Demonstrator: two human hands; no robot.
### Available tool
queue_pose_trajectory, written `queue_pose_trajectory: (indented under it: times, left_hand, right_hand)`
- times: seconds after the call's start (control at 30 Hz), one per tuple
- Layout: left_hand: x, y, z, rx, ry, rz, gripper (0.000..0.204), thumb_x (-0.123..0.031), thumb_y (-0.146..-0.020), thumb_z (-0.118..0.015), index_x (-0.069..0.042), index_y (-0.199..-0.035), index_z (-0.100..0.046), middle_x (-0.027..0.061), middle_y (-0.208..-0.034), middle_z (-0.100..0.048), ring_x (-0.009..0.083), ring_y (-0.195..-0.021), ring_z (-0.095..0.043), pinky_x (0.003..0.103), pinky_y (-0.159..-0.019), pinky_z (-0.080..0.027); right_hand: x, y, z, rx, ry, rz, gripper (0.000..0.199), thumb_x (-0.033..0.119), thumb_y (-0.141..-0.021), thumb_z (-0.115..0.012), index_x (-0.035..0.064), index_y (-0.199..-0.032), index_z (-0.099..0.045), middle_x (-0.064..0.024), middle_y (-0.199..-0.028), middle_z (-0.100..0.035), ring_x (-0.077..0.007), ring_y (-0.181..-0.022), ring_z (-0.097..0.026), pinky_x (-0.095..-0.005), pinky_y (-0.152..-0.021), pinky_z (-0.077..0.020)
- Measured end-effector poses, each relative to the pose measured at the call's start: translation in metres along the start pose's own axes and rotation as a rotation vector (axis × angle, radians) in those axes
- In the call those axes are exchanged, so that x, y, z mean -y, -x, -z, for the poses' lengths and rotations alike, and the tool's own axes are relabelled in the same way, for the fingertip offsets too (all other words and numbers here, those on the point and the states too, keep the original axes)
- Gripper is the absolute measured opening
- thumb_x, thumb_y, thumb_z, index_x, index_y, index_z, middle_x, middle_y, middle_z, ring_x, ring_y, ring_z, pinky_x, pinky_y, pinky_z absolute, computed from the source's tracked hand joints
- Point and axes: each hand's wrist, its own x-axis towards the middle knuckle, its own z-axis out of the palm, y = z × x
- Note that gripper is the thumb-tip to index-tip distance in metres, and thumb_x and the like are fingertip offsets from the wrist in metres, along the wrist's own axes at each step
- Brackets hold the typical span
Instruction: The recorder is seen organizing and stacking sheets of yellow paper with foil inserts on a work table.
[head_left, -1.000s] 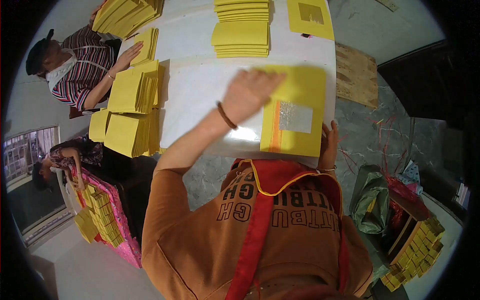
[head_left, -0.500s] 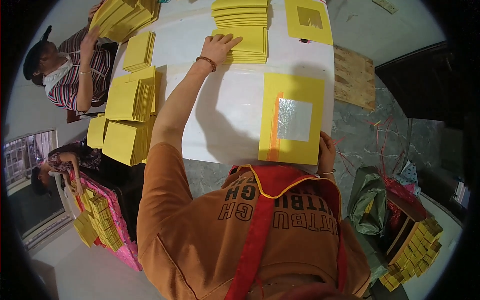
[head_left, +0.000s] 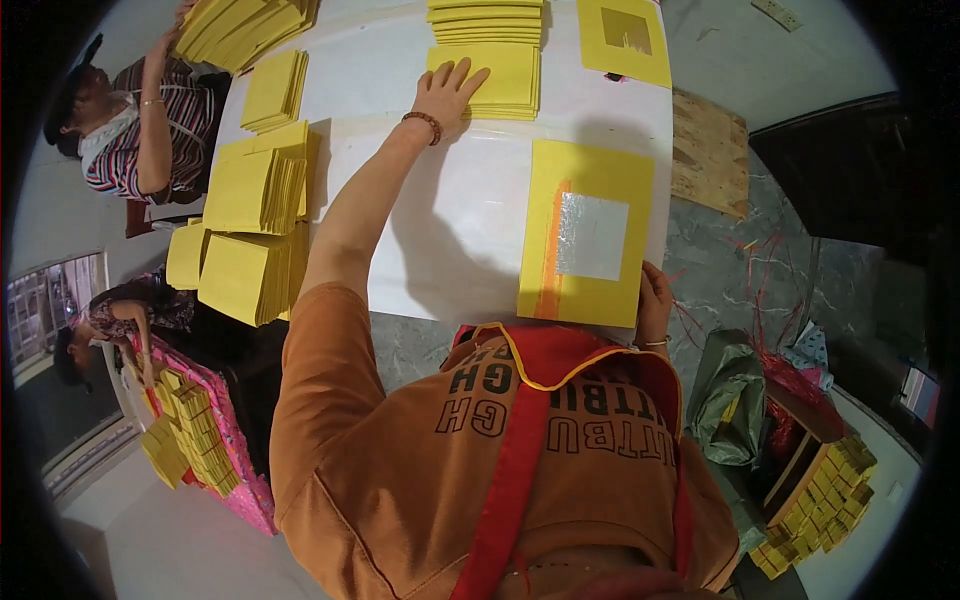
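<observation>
The yellow sheet (head_left: 590,292) lies at the near right corner of the table (head_left: 450,265), its long axis running away from the near edge. The right hand (head_left: 655,305) is the nearer one, beside its right edge, fingers bent; I cannot tell whether it grips. The left hand (head_left: 447,97), fingers spread, rests on the stack (head_left: 510,80), farther from that edge; the stack's long axis runs left to right.

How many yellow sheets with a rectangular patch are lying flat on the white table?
2: a near sheet beside the right hand, and a far sheet along the right side of the white table. More may be hidden in the yellow stacks.
</observation>
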Motion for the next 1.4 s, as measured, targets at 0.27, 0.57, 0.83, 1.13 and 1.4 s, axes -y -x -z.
queue_pose_trajectory:
  times: [0.27,0.57,0.83,1.13,1.4]
  left_hand:
    - [0.003,0.003,0.025,0.028,0.146,-0.041,0.080,-0.019,-0.073,-0.062,-0.025,-0.139,-0.018,0.0119,-0.142,-0.021,0.0334,-0.128,-0.026,0.046,-0.104,-0.023]
    - [-0.048,0.070,0.060,-0.184,0.479,-0.132,0.060,-0.007,-0.069,-0.059,-0.014,-0.127,-0.044,0.0184,-0.132,-0.038,0.0358,-0.119,-0.037,0.047,-0.096,-0.033]
    - [-0.153,0.173,0.103,-0.083,0.657,-0.447,0.052,-0.024,-0.073,-0.064,-0.006,-0.120,-0.051,0.0146,-0.125,-0.046,0.0307,-0.106,-0.045,0.040,-0.088,-0.035]
    - [-0.152,0.166,0.116,0.081,0.789,-0.553,0.060,-0.015,-0.062,-0.070,-0.008,-0.118,-0.051,0.0113,-0.097,-0.051,0.0288,-0.090,-0.048,0.036,-0.075,-0.040]
    - [-0.168,0.173,0.118,0.041,0.687,-0.414,0.072,-0.037,-0.068,-0.071,-0.010,-0.127,-0.041,0.0191,-0.128,-0.033,0.0351,-0.114,-0.035,0.047,-0.088,-0.035]
  right_hand:
    - [0.028,-0.004,-0.021,0.019,0.201,0.330,0.028,0.011,-0.087,-0.054,0.0016,-0.113,-0.053,-0.0061,-0.113,-0.053,-0.0127,-0.099,-0.052,-0.0248,-0.079,-0.0440]
    - [0.056,0.003,-0.032,0.045,0.606,0.599,0.031,0.012,-0.077,-0.062,0.0099,-0.107,-0.059,-0.0086,-0.118,-0.049,-0.0226,-0.110,-0.046,-0.0345,-0.092,-0.0363]
    - [0.029,-0.006,-0.028,0.102,0.527,0.498,0.027,0.016,-0.077,-0.065,0.0110,-0.103,-0.060,-0.0092,-0.119,-0.046,-0.0243,-0.112,-0.043,-0.0329,-0.093,-0.0353]
    - [0.015,-0.015,-0.023,0.159,0.319,0.384,0.026,0.018,-0.080,-0.063,0.0100,-0.105,-0.059,-0.0109,-0.119,-0.045,-0.0217,-0.113,-0.043,-0.0306,-0.096,-0.0332]
    - [0.021,-0.014,-0.024,0.135,0.276,0.354,0.026,0.019,-0.085,-0.057,0.0088,-0.109,-0.059,-0.0110,-0.125,-0.043,-0.0210,-0.119,-0.038,-0.0303,-0.099,-0.0292]
